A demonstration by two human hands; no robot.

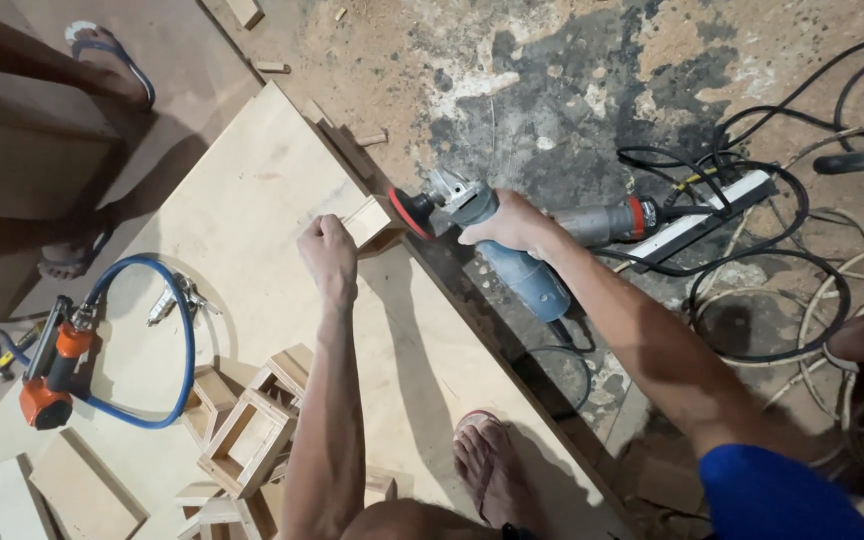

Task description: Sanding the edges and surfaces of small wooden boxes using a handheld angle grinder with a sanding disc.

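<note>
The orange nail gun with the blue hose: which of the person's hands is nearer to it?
Left. The left hand holds a small wooden block on the plywood sheet, the orange nail gun lying down-left of it. The right hand grips the angle grinder, farther right.

A rough woodworking workshop, worked at floor level; a plywood sheet (252,220) lies on a stained, dusty concrete floor (552,80); small wooden frames (252,430) and offcuts (272,67) lie about; an angle grinder (512,240), an orange nail gun (52,370) on a blue air hose (187,340), a power strip (712,210) and tangled cables (802,300) mark it.
</note>
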